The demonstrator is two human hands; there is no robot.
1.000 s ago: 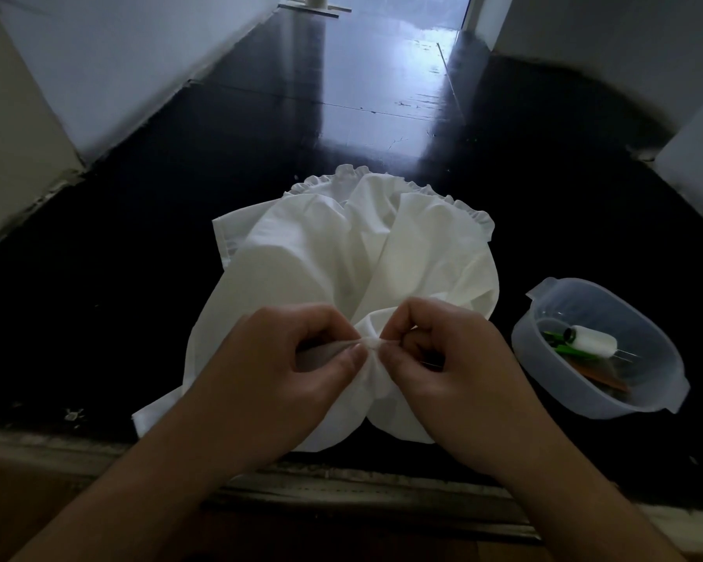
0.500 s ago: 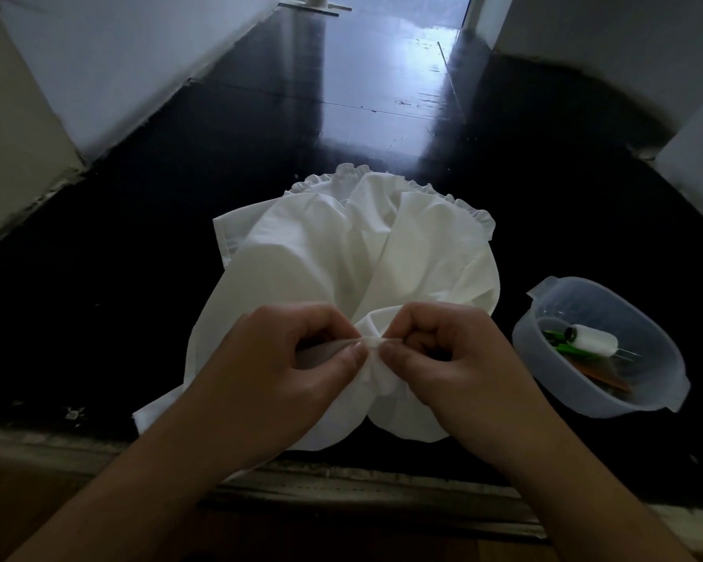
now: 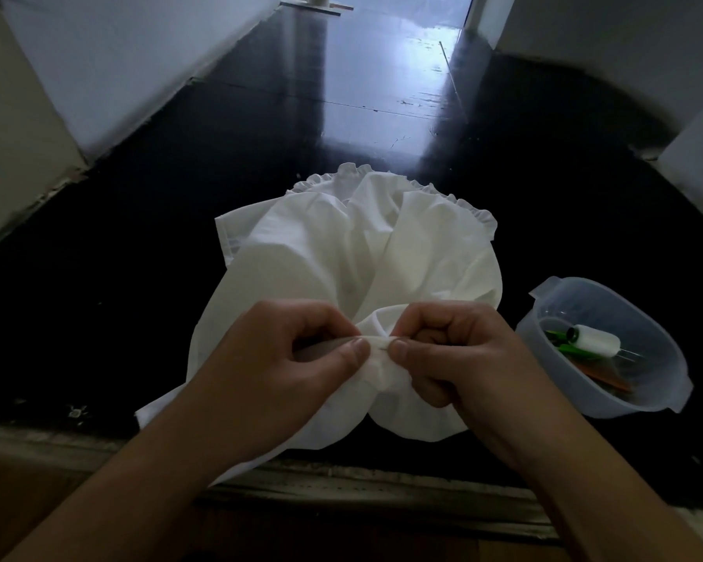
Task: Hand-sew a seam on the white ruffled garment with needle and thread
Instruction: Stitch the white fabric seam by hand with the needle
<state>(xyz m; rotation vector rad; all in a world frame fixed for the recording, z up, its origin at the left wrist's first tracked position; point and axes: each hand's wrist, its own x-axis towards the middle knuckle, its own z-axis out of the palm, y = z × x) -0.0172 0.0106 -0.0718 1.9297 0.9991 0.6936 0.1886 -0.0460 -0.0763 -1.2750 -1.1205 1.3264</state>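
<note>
Glossy black floor carries the white ruffled garment (image 3: 341,253), its near fold pinched between left hand (image 3: 297,358) and right hand (image 3: 455,354); stitching progress unreadable, needle unseen.

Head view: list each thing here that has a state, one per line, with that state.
white garment: spread on the dark floor, near fold bunched and lifted.
left hand: pinches the fold.
right hand: pinches the same fold.
plastic tub: lidless, upright.
thread spool: lying on its side in the tub.
</note>
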